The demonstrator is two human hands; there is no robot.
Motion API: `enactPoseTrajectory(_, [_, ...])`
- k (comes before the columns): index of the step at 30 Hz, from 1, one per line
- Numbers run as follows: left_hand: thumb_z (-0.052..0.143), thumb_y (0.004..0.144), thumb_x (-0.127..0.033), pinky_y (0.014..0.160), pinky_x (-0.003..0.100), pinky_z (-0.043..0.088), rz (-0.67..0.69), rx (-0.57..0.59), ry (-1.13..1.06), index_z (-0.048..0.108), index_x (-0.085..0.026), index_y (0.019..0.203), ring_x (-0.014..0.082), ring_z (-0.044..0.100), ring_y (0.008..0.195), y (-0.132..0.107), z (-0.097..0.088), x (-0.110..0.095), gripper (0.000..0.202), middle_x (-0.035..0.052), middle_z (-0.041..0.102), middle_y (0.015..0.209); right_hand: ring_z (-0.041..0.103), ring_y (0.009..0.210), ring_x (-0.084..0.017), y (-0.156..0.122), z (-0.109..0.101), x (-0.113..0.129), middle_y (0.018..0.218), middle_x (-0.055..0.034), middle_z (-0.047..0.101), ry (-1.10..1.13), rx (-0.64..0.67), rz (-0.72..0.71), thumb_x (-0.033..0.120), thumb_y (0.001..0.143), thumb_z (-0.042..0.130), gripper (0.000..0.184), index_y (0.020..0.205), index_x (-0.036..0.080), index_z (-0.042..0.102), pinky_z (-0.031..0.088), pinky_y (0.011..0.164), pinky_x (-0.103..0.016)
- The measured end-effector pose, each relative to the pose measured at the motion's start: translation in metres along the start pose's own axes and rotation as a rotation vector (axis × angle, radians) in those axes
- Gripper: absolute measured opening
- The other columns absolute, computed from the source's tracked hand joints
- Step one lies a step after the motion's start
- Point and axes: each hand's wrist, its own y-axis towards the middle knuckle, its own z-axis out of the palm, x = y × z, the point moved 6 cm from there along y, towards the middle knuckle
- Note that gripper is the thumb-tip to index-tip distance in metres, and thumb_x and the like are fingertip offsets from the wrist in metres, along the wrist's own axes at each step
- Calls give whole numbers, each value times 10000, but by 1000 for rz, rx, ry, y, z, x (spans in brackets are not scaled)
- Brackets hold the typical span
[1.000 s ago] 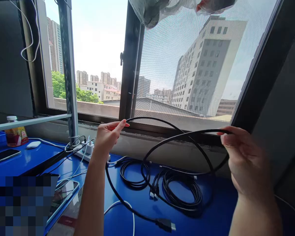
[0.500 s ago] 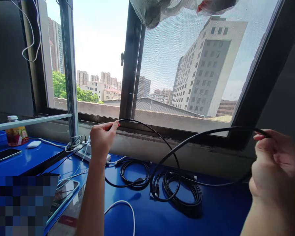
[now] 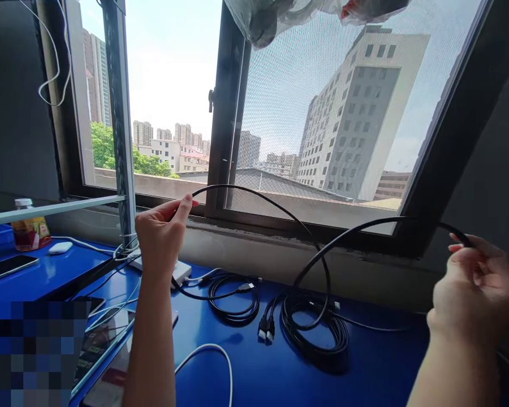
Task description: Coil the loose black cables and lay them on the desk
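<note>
A black cable (image 3: 275,205) arcs through the air between my two hands, crossing itself in a loop above the table. My left hand (image 3: 163,229) pinches it between thumb and fingertips, and a short end with a USB plug (image 3: 245,288) hangs out below that hand. On the right, my right hand (image 3: 475,277) is closed on the same cable, slightly blurred. Below the loop lies a coiled black cable (image 3: 339,345), with two USB plugs (image 3: 266,328) beside it. A second black coil (image 3: 233,319) rests to its left.
The blue table (image 3: 365,379) runs under a window. At left are a metal rack post (image 3: 125,130), a white power strip (image 3: 182,276), a drink bottle (image 3: 30,230), a phone (image 3: 6,268) and a white cable (image 3: 220,349). Clear plastic bags (image 3: 263,22) hang above.
My left hand has moved left and slightly up with the cable. The loop between my hands has lifted and opened wider, and my right hand has shifted slightly.
</note>
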Motion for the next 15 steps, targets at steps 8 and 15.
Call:
enactPoseTrajectory(8, [503,784,-419,454,238,305,223,450,-267,550,-181,570,94,412,484,-18,31,-44,323,-17,463,521,561,668,-188,-38,43,29,782,-45,651,11,395,-64,414,703,520,264,820,213,644,413,660,-361])
enactPoseTrajectory(15, [474,858,-439,573,235,432,325,580,-489,511,-182,645,139,557,662,-30,52,-51,336,21,564,692,593,576,-140,-52,56,36,768,-23,669,188,576,21,472,727,607,269,835,226,628,473,544,-277])
